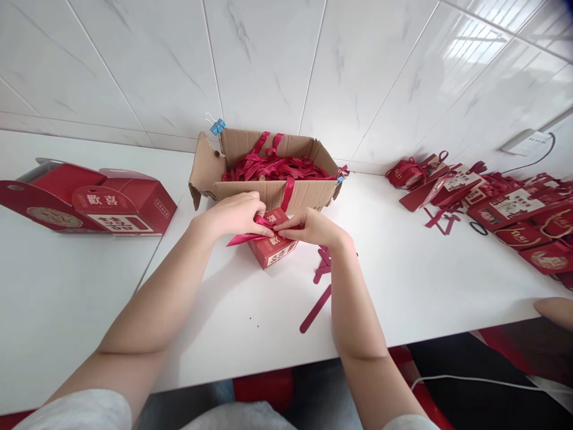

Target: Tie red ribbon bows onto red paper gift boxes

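Observation:
A small red gift box [273,248] with white lettering stands on the white table [224,310] in front of me. A red satin ribbon [244,239] lies across its top, one tail trailing to the left. My left hand [235,214] is closed, pinching the ribbon over the box's top. My right hand [311,228] pinches the same ribbon from the right, fingertips meeting the left hand's. Just behind stands an open cardboard box [268,191] full of red ribbons [273,167].
Larger red gift boxes [89,203] lie at the left. A pile of small red boxes with ribbons [501,206] covers the right side. Loose red strips [316,307] lie by my right forearm. Another person's hand [557,310] shows at the right edge. The tiled wall is behind.

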The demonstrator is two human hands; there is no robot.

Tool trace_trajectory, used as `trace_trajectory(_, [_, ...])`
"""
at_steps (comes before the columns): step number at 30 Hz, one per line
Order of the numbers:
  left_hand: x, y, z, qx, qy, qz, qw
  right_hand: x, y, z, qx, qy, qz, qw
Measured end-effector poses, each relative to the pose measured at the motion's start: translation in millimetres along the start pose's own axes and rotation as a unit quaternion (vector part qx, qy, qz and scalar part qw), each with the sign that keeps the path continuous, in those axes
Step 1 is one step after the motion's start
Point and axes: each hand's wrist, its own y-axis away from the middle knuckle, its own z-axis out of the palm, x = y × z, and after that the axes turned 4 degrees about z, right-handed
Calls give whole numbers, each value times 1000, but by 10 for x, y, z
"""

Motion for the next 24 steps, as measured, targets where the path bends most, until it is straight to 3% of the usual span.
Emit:
trace_trajectory(5, [8, 11, 7, 12, -11, -16, 1000, 67, -28, 1, 3, -20, -17, 1000])
trace_trajectory(10, [-22, 12, -12, 24, 36, 28, 999, 102, -47, 2, 1, -47, -72, 996])
trace_trajectory(15, [5, 30, -56, 10, 87, 44, 995, 67, -60, 24, 64, -109, -80, 989])
trace_trajectory(19, [19, 35, -60, 23, 113, 5, 993, 55, -78, 39, 121, -54, -66, 989])
trace_trajectory(24, [8, 34, -49, 8, 60, -15, 998, 49, -130, 86, 155, 15, -37, 987])
